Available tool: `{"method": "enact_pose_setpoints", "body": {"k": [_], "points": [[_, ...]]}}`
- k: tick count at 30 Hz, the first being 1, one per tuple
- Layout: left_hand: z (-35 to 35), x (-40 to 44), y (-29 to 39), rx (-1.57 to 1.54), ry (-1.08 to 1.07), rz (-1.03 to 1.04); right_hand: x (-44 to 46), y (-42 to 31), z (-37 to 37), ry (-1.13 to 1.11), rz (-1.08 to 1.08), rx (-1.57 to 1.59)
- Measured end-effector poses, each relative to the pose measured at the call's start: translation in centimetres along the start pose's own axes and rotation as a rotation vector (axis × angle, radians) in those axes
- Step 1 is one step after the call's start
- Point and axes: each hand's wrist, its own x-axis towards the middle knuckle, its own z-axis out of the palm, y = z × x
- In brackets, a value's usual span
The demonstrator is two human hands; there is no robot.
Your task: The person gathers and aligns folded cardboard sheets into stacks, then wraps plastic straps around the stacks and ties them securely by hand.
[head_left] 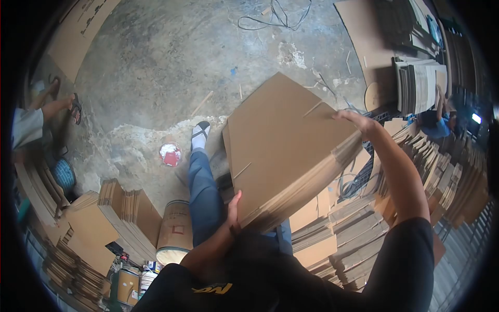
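Flattened-carton stack (286, 140) held at 1 o'clock from the black T-shirt (260, 275). Left hand (233, 212) grasps its 7 o'clock corner, right hand (359, 122) its 2 o'clock corner. I'd squeeze both evenly, tilt small; it could fan apart.

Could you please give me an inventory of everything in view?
Held cardboard stack: one, brown, between both hands
Cardboard stacks: several, brown, lower left and right
Pale stack: one, whitish, upper right
Drum: one, brown, lower left
Small containers: several, mixed, bottom left
Cable: dark, top, count unclear
Round container: one, red and white, floor
Round object: one, blue, left
Other people: two, partly visible, left and right edges
Floor: one, grey, centre
Dim edges: further items uncountable
Left hand: one, bare, stack's lower left
Right hand: one, bare, stack's right corner
Trousers: one pair, blue, lower centre
Shirt: one, black, bottom
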Motion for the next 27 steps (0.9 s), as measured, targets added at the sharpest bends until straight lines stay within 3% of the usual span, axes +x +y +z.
{"method": "enact_pose_setpoints", "body": {"k": [2, 5, 10, 13, 16, 20, 23, 27], "points": [[0.4, 0.1, 1.0, 0.075, -0.012, 0.007, -3.5, 5.0, -2.0, 0.011, -0.117, 0.075], [0.2, 3.2, 2.8, 0.219, -0.058, 0.033, -9.2, -1.2, 2.9, 0.318, 0.321, 0.376], [3.0, 15.9, 11.1, 0.302, -0.27, -0.045, -11.8, 0.3, 4.4, 0.729, 0.336, 0.473], [4.1, 25.9, 15.8, 0.381, -0.359, -0.074, -7.8, -1.1, 7.2, 0.887, 0.208, 0.37], [1.5, 35.3, 19.8, 0.404, -0.376, -0.194, -2.9, 0.8, 8.1, 1.0, 0.226, 0.287], [-5.5, 39.1, 22.3, 0.304, -0.29, -0.355, 1.0, 6.7, 13.8, 1.156, 0.27, 0.276], [-9.7, 37.8, 26.9, 0.322, -0.15, -0.456, 4.9, 6.5, 20.2, 1.149, 0.363, 0.391], [-6.3, 33.1, 30.0, 1.591, 0.74, 0.135, 12.0, 11.9, 30.3, 1.106, 0.303, 0.199]]}}
